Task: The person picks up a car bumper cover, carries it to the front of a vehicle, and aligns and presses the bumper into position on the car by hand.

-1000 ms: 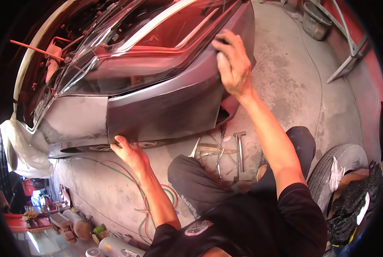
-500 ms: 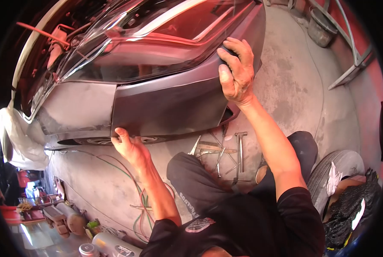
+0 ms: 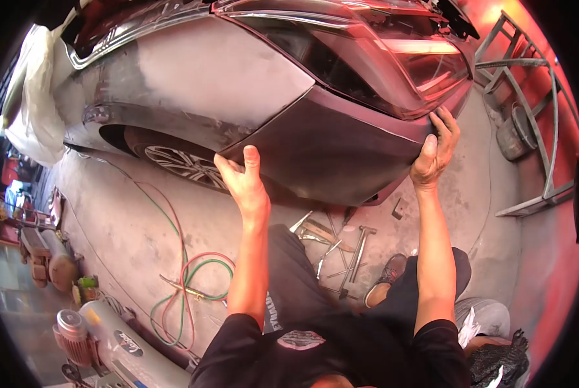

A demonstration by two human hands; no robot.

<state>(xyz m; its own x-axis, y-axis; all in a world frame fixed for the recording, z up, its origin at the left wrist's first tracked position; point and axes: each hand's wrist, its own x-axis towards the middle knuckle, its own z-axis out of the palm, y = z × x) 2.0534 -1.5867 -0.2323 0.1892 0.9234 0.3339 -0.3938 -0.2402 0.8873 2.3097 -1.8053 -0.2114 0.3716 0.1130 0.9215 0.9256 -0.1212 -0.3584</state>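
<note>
A dark grey car bumper (image 3: 341, 145) fills the middle of the head view, its edge meeting a patchy, sanded fender (image 3: 218, 71). My left hand (image 3: 247, 184) grips its lower edge beside the wheel (image 3: 186, 165); the thumb points up across the face and some fingers are hidden. At the front corner, under the headlight (image 3: 432, 74), my right hand (image 3: 436, 155) has its fingers bent over the bumper and the thumb against it. A thin seam shows between bumper and fender.
On the floor below lie a hammer (image 3: 357, 255) and several other hand tools. Red and green hoses (image 3: 185, 278) coil at left, near a compressor tank (image 3: 137, 343). A metal frame (image 3: 548, 136) and a bucket (image 3: 514, 132) stand right; a tyre (image 3: 493, 317) is lower right.
My view has swung left, so more fender and wheel show. My right hand appears lower on the bumper corner, with the headlight above it. My left hand stays at the wheel-side edge, thumb raised.
</note>
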